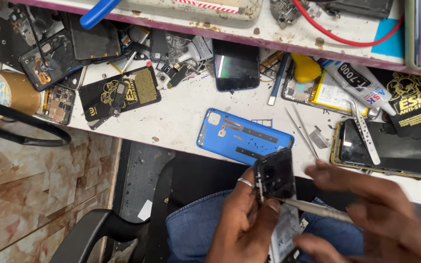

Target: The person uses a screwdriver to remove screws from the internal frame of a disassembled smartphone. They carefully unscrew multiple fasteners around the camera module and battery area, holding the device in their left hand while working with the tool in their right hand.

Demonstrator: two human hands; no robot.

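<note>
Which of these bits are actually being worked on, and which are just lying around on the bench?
In hand:
black phone part, held by left hand
thin metal tool, in right hand

Lying about:
blue back cover
tweezers
glue tube
black phone
tape roll

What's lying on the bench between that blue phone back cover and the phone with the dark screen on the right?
In the head view, a pair of thin metal tweezers lies between the blue back cover and the dark-screened phone, with a small grey scrap beside them.
</note>
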